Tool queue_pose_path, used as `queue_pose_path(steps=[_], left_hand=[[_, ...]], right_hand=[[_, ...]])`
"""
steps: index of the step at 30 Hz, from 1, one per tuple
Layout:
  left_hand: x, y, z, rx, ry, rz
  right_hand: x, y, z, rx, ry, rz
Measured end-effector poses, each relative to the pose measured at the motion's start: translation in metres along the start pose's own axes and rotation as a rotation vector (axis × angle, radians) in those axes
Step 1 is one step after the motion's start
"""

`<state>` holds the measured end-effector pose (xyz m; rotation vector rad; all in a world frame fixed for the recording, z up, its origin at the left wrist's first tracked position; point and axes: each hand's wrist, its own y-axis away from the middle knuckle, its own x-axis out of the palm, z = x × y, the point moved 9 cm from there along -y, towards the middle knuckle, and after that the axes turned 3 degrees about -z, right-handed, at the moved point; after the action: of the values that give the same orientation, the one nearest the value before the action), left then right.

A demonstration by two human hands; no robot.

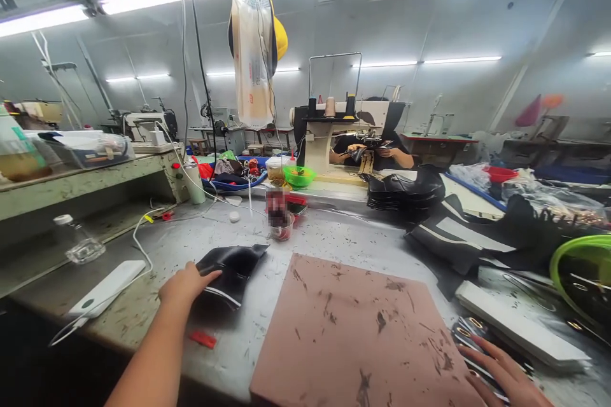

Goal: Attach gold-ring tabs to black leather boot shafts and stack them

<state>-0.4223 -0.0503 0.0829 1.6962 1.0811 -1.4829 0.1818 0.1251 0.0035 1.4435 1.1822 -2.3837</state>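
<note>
My left hand [184, 286] is closed on the near-left edge of a black leather piece [233, 270], which curves up from the table and shows a pale strip along its lower edge. At the lower right, my right hand [501, 369] has its fingers stretched and apart, over black pieces with metal eyelets [463, 329]. Its fingertips seem to touch them, and part of the hand is cut off by the frame. Between my hands lies a brown board [353, 324] with dark smears. A small red piece [203, 338] lies below the leather piece.
Stacked black leather pieces [405, 187] and flat black cut parts [468, 235] lie at right, near a white block [520, 324] and a green basket [587, 267]. A power bank [109, 286] and glass bottle [79, 241] are at left. A co-worker's hands [394, 154] are at a sewing machine.
</note>
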Motion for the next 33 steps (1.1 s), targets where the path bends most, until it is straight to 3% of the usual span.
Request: queue_pose_path(steps=[4, 8, 11, 15, 18, 22, 25, 28, 31, 33], left_hand=[[-0.030, 0.020, -0.030, 0.108, -0.115, -0.141], [-0.046, 0.031, -0.046, 0.148, 0.057, -0.232], [-0.049, 0.032, -0.047, 0.141, 0.196, -0.226], [-0.059, 0.033, -0.056, 0.112, 0.486, -0.189], [-0.065, 0.045, -0.092, 0.144, 0.783, -0.104], [-0.061, 0.095, -0.176, 0.297, 1.187, 0.119], [-0.034, 0.146, -0.224, 0.365, 1.339, 0.297], [0.021, 0.193, -0.238, 0.350, 1.309, 0.487], [0.085, 0.228, -0.228, 0.334, 1.159, 0.680], [0.115, 0.242, -0.215, 0.336, 1.067, 0.768]], right_hand=[[-0.007, -0.013, 0.058, -0.101, -0.041, -0.015], [-0.011, -0.009, 0.102, -0.195, -0.124, -0.013], [-0.013, 0.000, 0.111, -0.203, -0.180, 0.016], [-0.008, 0.009, 0.103, -0.137, -0.295, 0.105], [0.005, 0.008, 0.104, -0.016, -0.464, 0.192], [0.030, -0.002, 0.123, 0.364, -0.915, 0.308], [0.043, -0.011, 0.137, 0.704, -1.384, 0.243], [0.052, -0.012, 0.123, 0.924, -1.618, 0.091], [0.056, 0.008, 0.068, 1.025, -1.248, -0.020], [0.047, 0.017, 0.040, 0.923, -0.841, -0.018]])
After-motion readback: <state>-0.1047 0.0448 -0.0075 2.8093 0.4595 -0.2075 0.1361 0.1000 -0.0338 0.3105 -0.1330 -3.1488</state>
